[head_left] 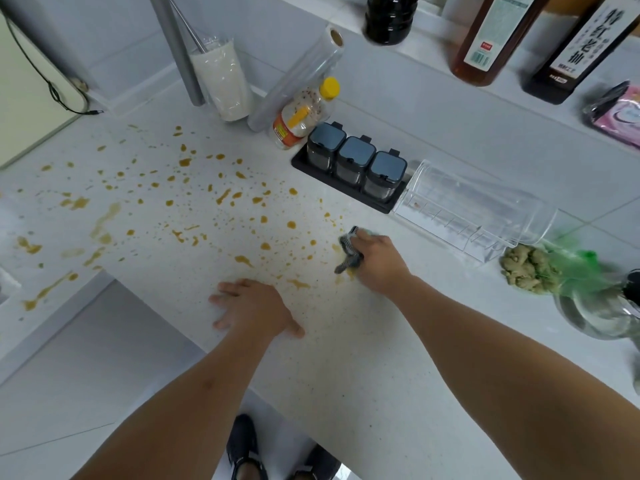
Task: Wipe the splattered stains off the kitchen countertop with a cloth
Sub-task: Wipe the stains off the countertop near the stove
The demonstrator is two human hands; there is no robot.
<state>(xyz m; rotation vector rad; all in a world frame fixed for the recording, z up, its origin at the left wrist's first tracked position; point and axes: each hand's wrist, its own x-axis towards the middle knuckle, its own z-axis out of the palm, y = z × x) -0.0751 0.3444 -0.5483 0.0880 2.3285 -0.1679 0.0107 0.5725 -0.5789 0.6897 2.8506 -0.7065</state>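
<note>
Your desk (346,358) is a white speckled L-shaped top, tiled wall behind, pale floor tiles below at left, your dark shoes (242,445) at the bottom edge. Orange-brown stains (194,202) are spattered across most of its left and middle part, thinning out toward your right hand. Along the back: a clear plastic jug (474,213) lying on its side, just right of a black tray holding three dark-lidded spice jars (355,162). Left of those, a yellow-capped seasoning bottle (304,116), a roll of cling film (298,77) leaning on it, a clear bag of white grains (221,81), and a grey metal pipe (178,50). Raised ledge behind carries dark sauce bottles (578,46) and an amber bottle (491,39). Far right: ginger (526,268) in a green net bag, a metal bowl (595,313) near it, a pink packet (620,116) on the ledge.

Your right hand (377,261) grip is curled tight around the grey cloth (349,252), pressing it on the desk at the right edge of the stains, in front of the spice tray, clear of it. Your left hand (256,306) lies flat, fingers spread, palm down on the desk near its front edge, holding nothing, small specks around it.
</note>
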